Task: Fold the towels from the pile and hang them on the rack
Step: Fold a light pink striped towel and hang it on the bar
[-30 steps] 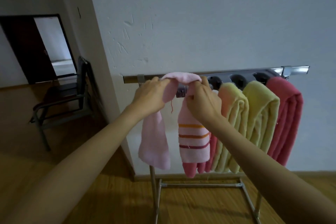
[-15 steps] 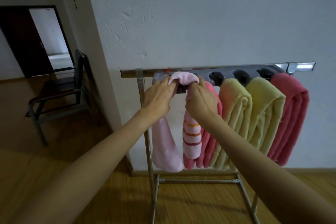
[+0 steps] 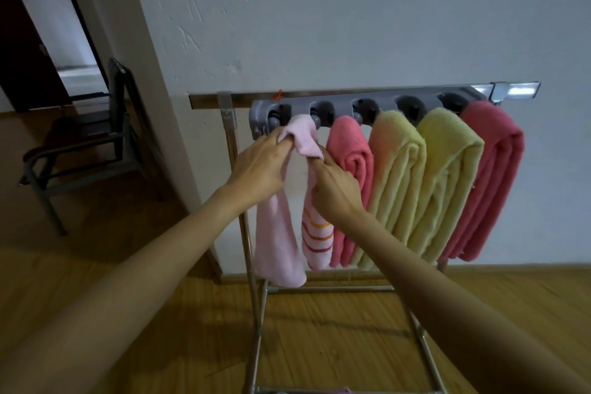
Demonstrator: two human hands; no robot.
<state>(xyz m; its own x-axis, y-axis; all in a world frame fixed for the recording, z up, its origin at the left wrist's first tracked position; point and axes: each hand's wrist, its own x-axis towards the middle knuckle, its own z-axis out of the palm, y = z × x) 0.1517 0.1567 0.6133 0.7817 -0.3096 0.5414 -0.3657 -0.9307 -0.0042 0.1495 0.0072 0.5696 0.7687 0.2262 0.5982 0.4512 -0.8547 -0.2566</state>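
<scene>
The pale pink towel (image 3: 299,141) now sits lower and further left than a second ago: its fold has been drawn down from above the bar and seated over a peg of the grey holder (image 3: 358,107) on the rack (image 3: 238,125), just left of the coral towel (image 3: 350,150). The left hand (image 3: 259,166) pinches the fold near the peg, fingers curled into the cloth; the right hand (image 3: 332,189) has slid down the striped tail, fingertips pressed into the fabric, though whether thumb and fingers close round it cannot be told. Both tails hang free and uneven. Judgement: hanging of this towel is nearly complete; what remains is levelling the tails and releasing. Four towels already hang to the right, including two yellow towels (image 3: 425,169) and a red towel (image 3: 492,169)
</scene>
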